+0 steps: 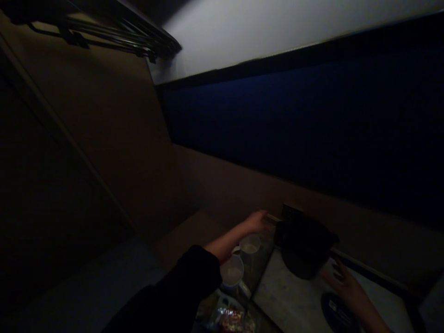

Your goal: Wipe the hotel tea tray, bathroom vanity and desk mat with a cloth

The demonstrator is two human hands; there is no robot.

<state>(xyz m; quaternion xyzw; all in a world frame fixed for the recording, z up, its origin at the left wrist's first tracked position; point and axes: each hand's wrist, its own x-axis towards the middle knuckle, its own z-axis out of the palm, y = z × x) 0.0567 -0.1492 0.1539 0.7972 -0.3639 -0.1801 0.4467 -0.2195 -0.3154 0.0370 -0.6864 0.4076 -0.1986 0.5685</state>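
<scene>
The scene is very dark. My left hand (257, 222) reaches towards the wall, its fingers closed around something small and hard to make out beside a black jug-like vessel (305, 249). That vessel, perhaps a kettle, stands over the pale marbled board (277, 291). My right hand (343, 289) is at the vessel's right side, fingers apart; whether it touches the vessel is unclear. Below this hand lies a round dark disc (335, 310) with a small white label. Under my left forearm are two pale mugs, one nearer (232, 273) and one farther (249, 245).
Shiny crinkled packets (231, 319) lie in front of the mugs. A dark wall socket or plate (292, 212) sits behind the vessel. Wooden panelling (104, 138) rises on the left, a dark blue panel (294, 120) spans the wall, and a black metal rack (114, 32) hangs above.
</scene>
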